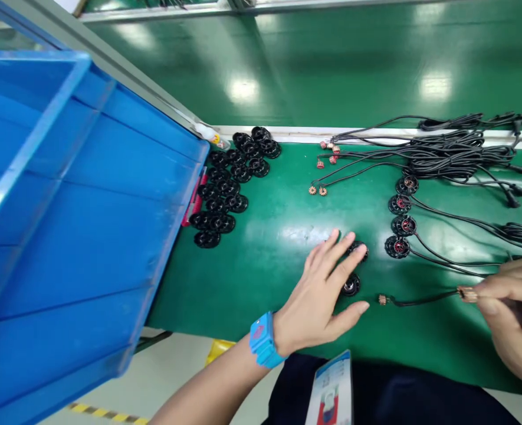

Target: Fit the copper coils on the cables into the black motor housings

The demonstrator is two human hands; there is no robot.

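Observation:
My left hand point(325, 289), with a blue wrist strap point(265, 340), is stretched flat with its fingers spread. Its fingertips reach over a black round motor housing point(360, 250), partly covered; whether they touch it I cannot tell. Just beside the fingers lies another black housing point(351, 285). At the right, my right hand point(515, 319) pinches a small copper-wound stator point(466, 294) between thumb and fingers, its black cable trailing. Left of it, a second copper stator point(383, 300) is at the end of a black lead point(424, 302). Part of the right hand is cut off by the frame edge.
A large blue bin point(88, 236) stands tilted at the left. Several black housings point(225, 189) cluster beside it. Housings with fitted cabled stators point(403, 225) line up at centre right. Bundled black cables point(450, 153) with loose stators point(322, 191) lie along the back edge.

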